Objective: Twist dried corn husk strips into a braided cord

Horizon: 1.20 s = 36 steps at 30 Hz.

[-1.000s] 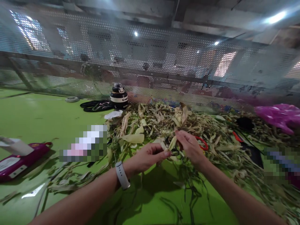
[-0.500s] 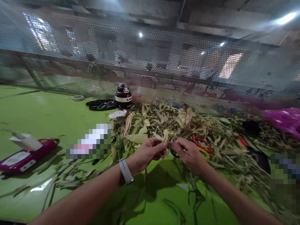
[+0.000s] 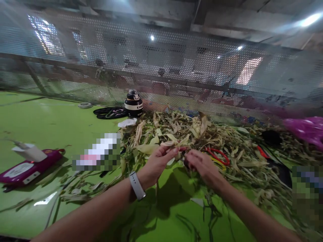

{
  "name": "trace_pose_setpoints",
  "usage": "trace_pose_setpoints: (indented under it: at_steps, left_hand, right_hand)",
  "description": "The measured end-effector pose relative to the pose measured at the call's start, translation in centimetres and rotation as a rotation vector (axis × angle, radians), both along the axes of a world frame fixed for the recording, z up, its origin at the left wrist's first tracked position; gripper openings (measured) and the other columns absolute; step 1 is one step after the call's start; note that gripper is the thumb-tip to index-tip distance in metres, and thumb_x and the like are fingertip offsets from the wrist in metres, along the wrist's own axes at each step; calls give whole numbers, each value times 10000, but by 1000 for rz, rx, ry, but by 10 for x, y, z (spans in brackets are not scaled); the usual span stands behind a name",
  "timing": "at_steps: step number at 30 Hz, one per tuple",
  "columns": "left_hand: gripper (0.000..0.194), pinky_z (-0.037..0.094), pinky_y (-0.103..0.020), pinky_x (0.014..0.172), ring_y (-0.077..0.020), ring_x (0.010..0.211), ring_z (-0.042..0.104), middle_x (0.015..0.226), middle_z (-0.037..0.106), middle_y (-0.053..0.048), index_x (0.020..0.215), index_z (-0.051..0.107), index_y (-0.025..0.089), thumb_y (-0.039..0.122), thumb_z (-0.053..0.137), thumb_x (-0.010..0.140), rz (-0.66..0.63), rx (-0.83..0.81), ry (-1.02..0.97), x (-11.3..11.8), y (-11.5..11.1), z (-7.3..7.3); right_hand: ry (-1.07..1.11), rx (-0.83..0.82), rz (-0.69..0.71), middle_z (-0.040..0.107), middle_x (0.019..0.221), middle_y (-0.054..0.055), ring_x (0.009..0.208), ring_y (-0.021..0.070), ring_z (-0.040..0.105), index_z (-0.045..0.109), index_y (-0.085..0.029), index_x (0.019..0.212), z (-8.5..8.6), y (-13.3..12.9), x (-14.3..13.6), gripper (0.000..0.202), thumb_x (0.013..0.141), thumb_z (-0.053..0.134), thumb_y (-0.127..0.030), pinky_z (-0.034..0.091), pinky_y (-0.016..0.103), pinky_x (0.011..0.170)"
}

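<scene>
My left hand [image 3: 157, 163], with a pale watch band [image 3: 137, 185] on its wrist, is closed. Thumb and fingers pinch a pale yellow-green flower-like leafy piece [image 3: 183, 143]. Just to the right, my right hand [image 3: 203, 166] is curled, its fingertips pressed together close to the left thumb. Whatever those fingers hold, if anything, is hidden and slightly blurred. Behind both hands spreads a heap of dried, pale leaves [image 3: 174, 126]. Red-handled scissors [image 3: 222, 155] lie in the heap by the right hand, a yellow handle beside them.
A black bottle [image 3: 133, 104] stands behind the heap at a perforated screen [image 3: 156, 67]. On the green table [image 3: 63, 124] are a purple power strip [image 3: 32, 168] with a white charger, a pouch [image 3: 109, 112] and a ring of tape [image 3: 85, 105]. A pink plastic bag [image 3: 308, 131] is at right.
My right hand has drawn slightly away from the left, opening a small gap between the fingertips. The left hand keeps its pinch on the leafy piece, which now leans right.
</scene>
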State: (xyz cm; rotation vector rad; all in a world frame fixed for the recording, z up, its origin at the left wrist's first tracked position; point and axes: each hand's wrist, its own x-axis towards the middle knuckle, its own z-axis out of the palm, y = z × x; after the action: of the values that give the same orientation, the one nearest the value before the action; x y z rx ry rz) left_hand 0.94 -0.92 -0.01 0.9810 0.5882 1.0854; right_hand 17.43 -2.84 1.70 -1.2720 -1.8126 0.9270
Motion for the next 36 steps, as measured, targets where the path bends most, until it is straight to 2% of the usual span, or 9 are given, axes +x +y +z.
trace_pose_setpoints:
  at_steps: [5,12,21,23,25,28,30,32,36]
  left_hand:
    - [249,447,-282,818,-160,860,610,946,694,-75,954,651,154,268,662,733,-54,-32,-97,6,-4,-6]
    - [196,449,-224,606,-124,663,585,739,689,-51,794,683,114,288,686,702,54,27,34,3,-2,-3]
    - [207,481,-249,727,-156,803,640,781,701,-38,781,653,135,251,741,633,103,-73,-30,-9,9,7]
    - [212,484,-253,741,-148,791,638,765,685,-23,766,633,139,241,748,619,111,-100,-34,-9,9,8]
    - [212,493,-252,706,-131,742,622,738,655,-7,772,616,147,263,732,637,92,-88,15,-9,8,9]
    - [215,501,-257,640,-105,639,568,672,595,13,802,593,163,326,679,692,1,-55,115,-9,4,9]
    - [225,486,-241,583,-85,551,523,609,549,33,786,579,166,361,657,707,-69,-43,170,-7,0,9]
    - [240,420,-192,486,-62,471,466,548,498,55,760,569,165,386,649,709,-119,-20,225,-5,-3,8]
    - [245,307,-162,422,-42,451,405,563,499,51,739,590,157,390,657,702,-161,51,283,-2,-6,6]
  right_hand:
    - [86,-82,104,469,592,-43,484,75,382,528,-164,747,-16,-3,-15,328,841,446,-467,315,194,451]
    - [153,-235,168,420,467,-73,374,50,333,499,-165,669,-22,-2,-16,382,813,479,-518,249,176,366]
    - [111,-348,285,436,462,-74,381,65,393,558,-163,749,-24,-4,-13,369,835,456,-506,306,178,390]
    - [30,-284,300,423,477,-68,404,71,398,547,-166,722,-21,-5,-13,365,853,430,-485,310,183,405]
    - [-121,-83,258,421,506,-52,452,82,399,533,-169,655,-15,-6,-10,351,855,442,-443,311,199,440]
    - [-273,352,-18,489,613,-4,586,122,447,569,-171,672,-2,-5,-2,271,837,487,-369,356,246,561]
    - [-231,498,-201,545,767,46,759,168,501,611,-175,773,3,-2,2,243,852,463,-351,390,292,713]
    - [-145,458,-236,545,928,76,925,196,498,634,-182,809,3,2,3,274,869,434,-360,372,325,842]
    - [75,166,-40,551,939,59,952,188,520,647,-186,705,-4,6,-3,311,852,478,-401,396,313,860]
